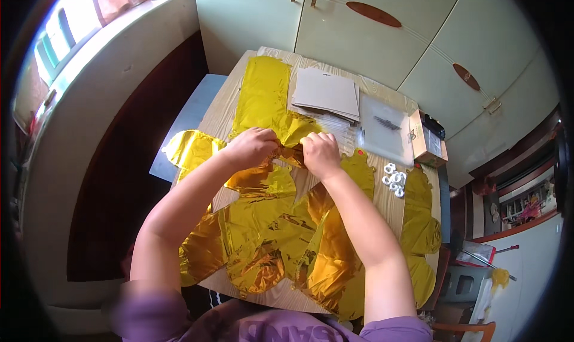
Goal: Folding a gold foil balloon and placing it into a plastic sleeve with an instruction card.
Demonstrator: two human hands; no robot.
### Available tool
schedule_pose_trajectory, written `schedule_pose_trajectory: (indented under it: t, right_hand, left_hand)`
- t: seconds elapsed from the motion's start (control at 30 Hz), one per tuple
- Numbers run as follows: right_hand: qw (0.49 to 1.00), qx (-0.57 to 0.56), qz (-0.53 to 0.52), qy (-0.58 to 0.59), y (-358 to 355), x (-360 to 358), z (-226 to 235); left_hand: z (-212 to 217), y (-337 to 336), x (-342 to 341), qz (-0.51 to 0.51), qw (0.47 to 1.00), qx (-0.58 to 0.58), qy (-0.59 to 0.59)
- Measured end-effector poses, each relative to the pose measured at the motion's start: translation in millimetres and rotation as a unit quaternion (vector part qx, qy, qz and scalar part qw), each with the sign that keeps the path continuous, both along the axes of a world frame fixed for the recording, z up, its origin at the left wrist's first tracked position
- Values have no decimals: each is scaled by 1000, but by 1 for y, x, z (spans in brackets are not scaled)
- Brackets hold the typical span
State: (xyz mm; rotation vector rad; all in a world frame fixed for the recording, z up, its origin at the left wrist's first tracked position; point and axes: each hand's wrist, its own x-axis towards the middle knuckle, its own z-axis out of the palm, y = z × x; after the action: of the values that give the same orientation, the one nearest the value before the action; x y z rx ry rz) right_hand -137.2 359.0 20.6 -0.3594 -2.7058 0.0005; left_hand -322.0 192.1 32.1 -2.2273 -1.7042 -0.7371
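Where the tabletop (388, 209) comes closest to you, the central foil (266, 215) lies gold, creased and flat, its rounded lobes reaching the near edge. Your forearms cross above it.

Just beyond, your left hand (256, 146) is closed, fingers curled over a gathered gold strip (291, 154); your right hand (321, 155) pinches the same strip near its other end. Strip bunched between the two; fingertips mostly hidden, so exact grip can't be told. Whether it joins the central foil is unclear.

Off right, the side foil (420, 225) lies flat along the edge, apart from both hands. White rings (394, 180) loose in a cluster beside it. Past them, a clear bag (382, 129) with a box (428, 140) against its right side.

Farther back, grey-brown cards (326, 94) stacked; to their left, the far foil (263, 90), smooth and flat. Cabinets (251, 22) behind.

Progress, by judgement: spreading out looks done, since these foils lie open. Work on the strip looks partway, it being neither flattened nor set down. No foil looks filled; side foil and rings appear untouched for now.
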Motion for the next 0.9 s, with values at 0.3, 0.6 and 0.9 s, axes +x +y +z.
schedule_pose_trajectory:
  t: [0.3,0.6,0.9]
  right_hand:
    - [990,-113,-62,50,17,-13,-4]
    - [982,97,5,164,-31,11,10]
    - [987,53,57,141,-53,-2,16]
  left_hand:
    - [-15,0,1,74,978,-169,102]
    - [30,-5,-14,149,929,-263,-213]
    - [51,-21,-20,97,943,-248,-200]
